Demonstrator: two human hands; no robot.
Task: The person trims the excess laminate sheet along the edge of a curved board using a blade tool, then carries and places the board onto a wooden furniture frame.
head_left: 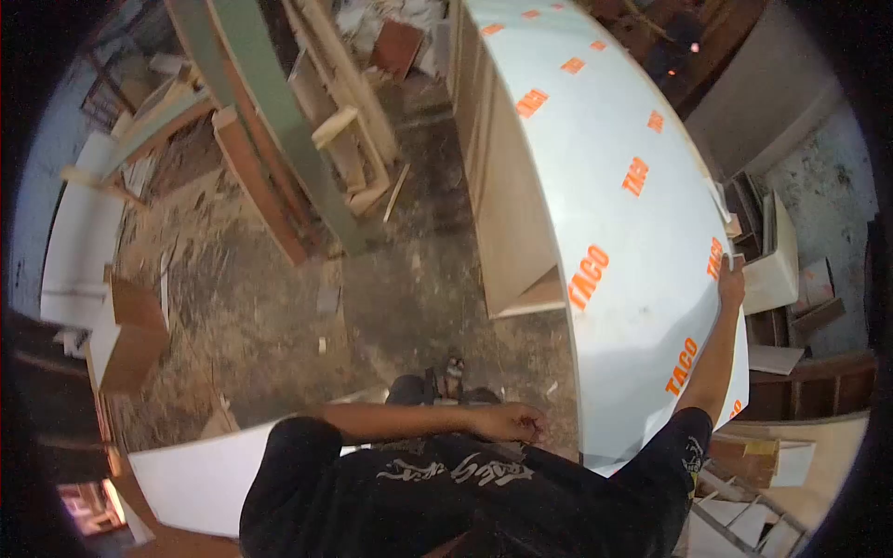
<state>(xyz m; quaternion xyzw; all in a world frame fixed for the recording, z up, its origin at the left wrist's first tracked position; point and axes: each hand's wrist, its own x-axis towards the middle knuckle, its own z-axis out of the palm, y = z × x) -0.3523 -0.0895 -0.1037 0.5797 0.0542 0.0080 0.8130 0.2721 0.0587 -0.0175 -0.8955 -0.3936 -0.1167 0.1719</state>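
Note:
A long white panel (609, 344) printed with orange TACO marks lies on top of a wooden cabinet carcass (507, 177), on my right. My right arm stretches across it, and my right hand (732, 284) is at its far right edge, with the fingers closed. A small pale piece shows at those fingertips, too small to name. My left hand (510, 423) is held in front of my chest, apart from the panel, with its fingers curled in. What it holds, if anything, I cannot make out.
Long boards (270, 121) stand at the upper left, beside a wooden frame (358, 158). Offcuts and scraps litter the worn floor (270, 307). A white board (205, 474) lies low on the left. Beyond the panel's right edge are a cream box (772, 256) and wood pieces.

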